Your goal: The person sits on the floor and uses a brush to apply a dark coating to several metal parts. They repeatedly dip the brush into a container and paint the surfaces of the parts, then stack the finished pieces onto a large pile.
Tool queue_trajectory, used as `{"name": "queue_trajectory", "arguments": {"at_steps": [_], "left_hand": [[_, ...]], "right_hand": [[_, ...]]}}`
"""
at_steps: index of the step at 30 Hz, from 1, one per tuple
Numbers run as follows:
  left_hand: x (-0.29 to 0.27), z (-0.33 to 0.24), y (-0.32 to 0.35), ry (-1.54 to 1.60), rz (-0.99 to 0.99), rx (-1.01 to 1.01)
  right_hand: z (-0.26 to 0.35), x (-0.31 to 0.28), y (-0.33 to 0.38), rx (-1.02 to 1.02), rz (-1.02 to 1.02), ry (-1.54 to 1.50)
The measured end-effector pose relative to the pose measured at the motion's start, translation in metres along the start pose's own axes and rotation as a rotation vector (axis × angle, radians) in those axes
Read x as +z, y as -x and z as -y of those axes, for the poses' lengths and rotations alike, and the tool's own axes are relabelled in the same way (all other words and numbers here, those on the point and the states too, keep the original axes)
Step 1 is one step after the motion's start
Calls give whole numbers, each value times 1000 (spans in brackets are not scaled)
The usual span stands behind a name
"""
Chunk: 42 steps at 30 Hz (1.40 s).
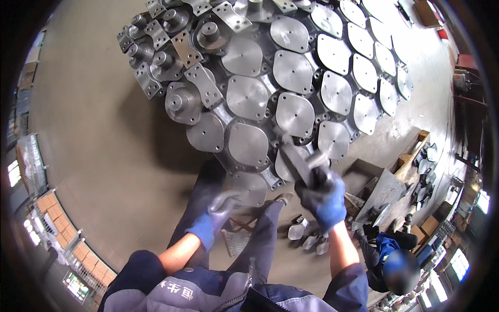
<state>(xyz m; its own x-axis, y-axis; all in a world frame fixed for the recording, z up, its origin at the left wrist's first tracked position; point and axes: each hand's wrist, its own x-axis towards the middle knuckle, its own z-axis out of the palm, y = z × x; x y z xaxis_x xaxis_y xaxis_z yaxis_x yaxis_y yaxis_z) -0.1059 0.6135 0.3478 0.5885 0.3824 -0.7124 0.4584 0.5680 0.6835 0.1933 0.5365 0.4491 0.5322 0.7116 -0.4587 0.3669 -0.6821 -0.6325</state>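
Observation:
My right hand (pixel 321 193), in a dark-palmed blue glove, is closed round a dark grey flat bar (pixel 296 165), blurred, its exact kind unclear. The bar slants over a rounded metal plate (pixel 281 167) and partly hides it. My left hand (pixel 222 205), gloved too, is at the left edge of the nearest metal plate (pixel 250 188). Its fingers are smeared, so whether they grip the plate cannot be told. Beyond both hands spread rows of similar flat plates (pixel 248 98), each with rounded sides and small holes.
Metal parts with round posts (pixel 176 102) stand at the pile's left, among drilled brackets (pixel 204 86). Loose plates (pixel 297 231) lie on the floor (pixel 99 130) at right, near a wooden crate (pixel 382 192). Another person (pixel 392 260) is at the lower right. Stacked brown blocks (pixel 54 218) stand far left.

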Motion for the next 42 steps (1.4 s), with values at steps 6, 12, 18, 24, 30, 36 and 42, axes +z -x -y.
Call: {"name": "queue_trajectory", "arguments": {"at_steps": [6, 12, 18, 24, 30, 36, 42], "left_hand": [[-47, -20, 4, 100, -123, -40], [-92, -41, -13, -85, -266, 22], [-151, -138, -117, -916, -645, 674], [-192, -139, -187, -1111, -611, 365], [-185, -157, -216, -1173, -420, -191], [-194, -140, -215, -1251, -438, -85], [-194, -115, -234, -1110, -515, -76]], "right_hand": [[39, 47, -132, -286, -343, 704], [33, 140, -181, -162, -125, 915], [1, 201, -180, -173, -213, 970], [57, 166, -166, -146, -190, 749], [55, 133, -194, 216, 101, 739], [43, 140, -218, 206, 77, 466], [7, 129, -258, 317, 118, 179]]}}
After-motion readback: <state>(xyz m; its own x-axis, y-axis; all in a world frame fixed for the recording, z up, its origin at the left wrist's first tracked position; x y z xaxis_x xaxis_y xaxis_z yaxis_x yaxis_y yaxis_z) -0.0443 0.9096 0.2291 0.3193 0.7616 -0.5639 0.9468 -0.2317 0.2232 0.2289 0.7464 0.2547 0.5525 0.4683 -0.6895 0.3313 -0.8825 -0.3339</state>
